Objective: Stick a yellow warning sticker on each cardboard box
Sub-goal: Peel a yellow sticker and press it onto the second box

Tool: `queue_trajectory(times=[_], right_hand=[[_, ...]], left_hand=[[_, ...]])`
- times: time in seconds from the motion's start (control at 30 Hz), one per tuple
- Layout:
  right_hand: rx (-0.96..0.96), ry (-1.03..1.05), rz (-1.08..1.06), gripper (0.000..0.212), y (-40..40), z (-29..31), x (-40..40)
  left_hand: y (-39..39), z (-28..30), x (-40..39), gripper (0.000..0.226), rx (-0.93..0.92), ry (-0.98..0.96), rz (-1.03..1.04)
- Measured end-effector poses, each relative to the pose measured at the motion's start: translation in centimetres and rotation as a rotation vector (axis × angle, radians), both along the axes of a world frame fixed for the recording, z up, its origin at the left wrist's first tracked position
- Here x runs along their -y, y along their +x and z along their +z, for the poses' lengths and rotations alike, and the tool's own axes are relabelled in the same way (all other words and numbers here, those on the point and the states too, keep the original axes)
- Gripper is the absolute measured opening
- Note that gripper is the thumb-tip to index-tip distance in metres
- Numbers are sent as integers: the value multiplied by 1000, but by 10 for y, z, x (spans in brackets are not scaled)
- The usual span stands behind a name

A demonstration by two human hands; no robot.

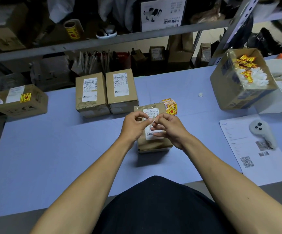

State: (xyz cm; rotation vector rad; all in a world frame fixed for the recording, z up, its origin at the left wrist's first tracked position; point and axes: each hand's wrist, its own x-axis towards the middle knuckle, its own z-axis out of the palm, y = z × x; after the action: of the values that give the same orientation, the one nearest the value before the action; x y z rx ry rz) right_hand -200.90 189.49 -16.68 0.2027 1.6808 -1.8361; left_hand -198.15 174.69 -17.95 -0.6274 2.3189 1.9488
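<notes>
Sitting at far left on the blue tabletop [52, 157]: a cardboard box [21, 102] with a white label and a yellow warning sticker [25, 97] already on top. On the shelf behind it, a roll of yellow stickers [73, 29]. Next right, two upright boxes touching side by side, left one [91, 95] and right one [121, 91], each with white barcode labels only; print too small to read. Centre: small box [153, 130], label reads roughly "S150-00 008". Left hand [135, 124] and right hand [168, 128] meet above it, fingertips together, pinching something thin and pale between them; can't tell whether it's a sticker or backing. Loose stack of yellow stickers [169, 105] just behind that box, right side. Further right, open carton [238, 85] holding crumpled yellow stickers and white backing scraps. Far right, printed sheet [248, 149] with QR code, a white controller [261, 130] resting on it.
</notes>
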Motion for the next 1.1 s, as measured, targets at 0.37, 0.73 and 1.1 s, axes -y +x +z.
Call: queue_trajectory(times=[0.37,0.73,1.1], right_hand=[[-235,128,79,15,-2,-5,0],[-180,190,7,18,-6,-15,-5],[1,361,-143,20,-15,-45,-51]], left_hand=[[6,7,-1,4,-14,126,-102],[0,5,-9,16,106,199,-13],[-5,-2,-14,10,227,354,120]])
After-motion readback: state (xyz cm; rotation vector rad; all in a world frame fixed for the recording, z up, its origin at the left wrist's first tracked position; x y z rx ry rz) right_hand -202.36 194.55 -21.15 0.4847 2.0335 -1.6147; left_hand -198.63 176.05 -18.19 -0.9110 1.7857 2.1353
